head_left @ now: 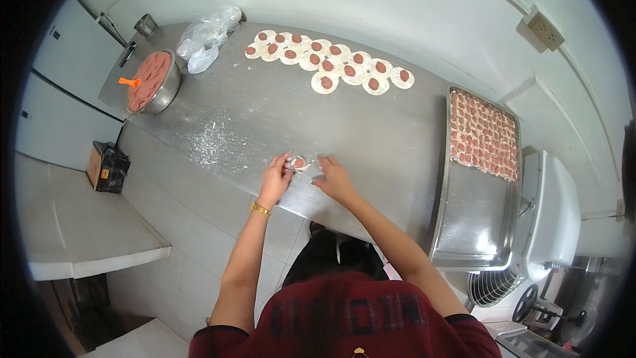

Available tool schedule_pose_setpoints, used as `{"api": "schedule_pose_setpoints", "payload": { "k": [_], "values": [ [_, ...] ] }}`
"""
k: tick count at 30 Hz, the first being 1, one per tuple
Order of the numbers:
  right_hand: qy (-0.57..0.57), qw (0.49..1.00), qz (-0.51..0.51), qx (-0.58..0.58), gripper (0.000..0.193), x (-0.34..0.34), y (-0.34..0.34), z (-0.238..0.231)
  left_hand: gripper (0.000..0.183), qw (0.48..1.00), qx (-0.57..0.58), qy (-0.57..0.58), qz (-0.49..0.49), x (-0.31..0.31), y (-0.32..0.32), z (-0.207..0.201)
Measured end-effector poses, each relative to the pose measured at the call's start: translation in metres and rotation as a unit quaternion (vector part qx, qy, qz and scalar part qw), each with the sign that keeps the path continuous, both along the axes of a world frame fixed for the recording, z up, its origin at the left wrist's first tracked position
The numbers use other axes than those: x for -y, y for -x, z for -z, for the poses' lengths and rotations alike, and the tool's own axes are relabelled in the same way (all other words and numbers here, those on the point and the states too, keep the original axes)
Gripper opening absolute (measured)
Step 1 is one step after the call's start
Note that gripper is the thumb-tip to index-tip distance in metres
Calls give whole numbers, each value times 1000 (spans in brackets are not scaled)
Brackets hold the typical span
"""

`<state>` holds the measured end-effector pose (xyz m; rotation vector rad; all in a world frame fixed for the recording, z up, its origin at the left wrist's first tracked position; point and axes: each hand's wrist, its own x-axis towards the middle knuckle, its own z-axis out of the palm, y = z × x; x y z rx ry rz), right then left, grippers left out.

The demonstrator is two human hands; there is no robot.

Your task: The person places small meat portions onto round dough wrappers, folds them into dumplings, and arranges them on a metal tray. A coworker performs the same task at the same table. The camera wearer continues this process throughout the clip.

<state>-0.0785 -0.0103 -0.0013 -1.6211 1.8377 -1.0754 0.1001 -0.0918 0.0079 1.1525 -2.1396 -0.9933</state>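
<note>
Near the front edge of the steel table, a small dumpling with pink meat showing at its top is partly folded up. My left hand, with a gold band on its wrist, has thumb and fingers around the dumpling's left side. Just to the right, my right hand is apart from it, thumb and fingers spread with nothing between them. Toward the back of the table lie flat round dough wrappers in rows, each with a dab of meat filling.
A steel bowl of pink filling with an orange scoop stands at the far left. Behind it are clear plastic bags. Loose flour dusts the steel table. On the right, a metal tray holds many finished dumplings.
</note>
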Motion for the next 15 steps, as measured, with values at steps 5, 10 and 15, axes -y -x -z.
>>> {"api": "schedule_pose_setpoints", "payload": {
  "k": [5, 10, 15],
  "values": [
    [-48, 999, -14, -18, 40, 32, -18, 13, 35, 996, -35, -69, 43, 8, 5, -4],
    [-39, 999, -18, 2, 28, 35, -22, 8, 24, 998, -4, -61, 23, 5, 9, -8],
    [6, 992, -29, -120, 19, 26, -25, -3, 23, 992, 50, -91, 65, 12, 8, -10]
  ]
}}
